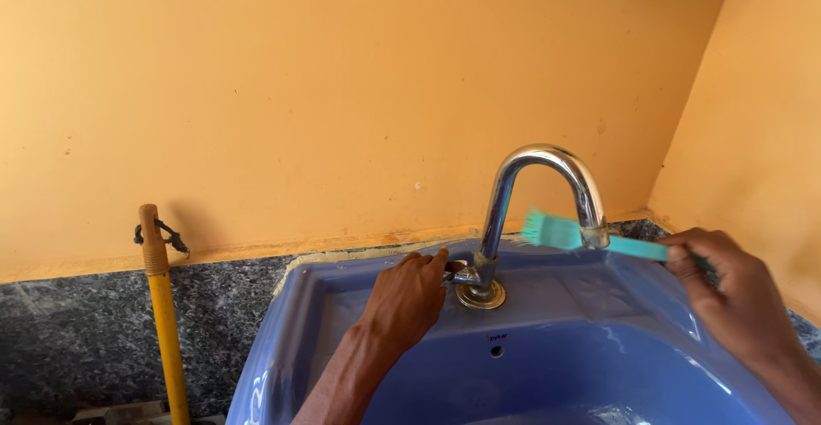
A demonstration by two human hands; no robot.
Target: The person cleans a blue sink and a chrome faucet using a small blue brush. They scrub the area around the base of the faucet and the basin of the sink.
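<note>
Head view shows the left hand (409, 295) resting on the rim of the blue ceramic basin (547, 305), fingers curled onto the small handle at the base of the curved chrome tap (522, 211). Right hand (727, 292) is closed around the handle of a teal plastic brush (569, 235), bristles held against the tap spout. A yellow wooden pole (164, 314) leans against the orange wall (342, 91), above the speckled grey stone surface (85, 331).
</note>
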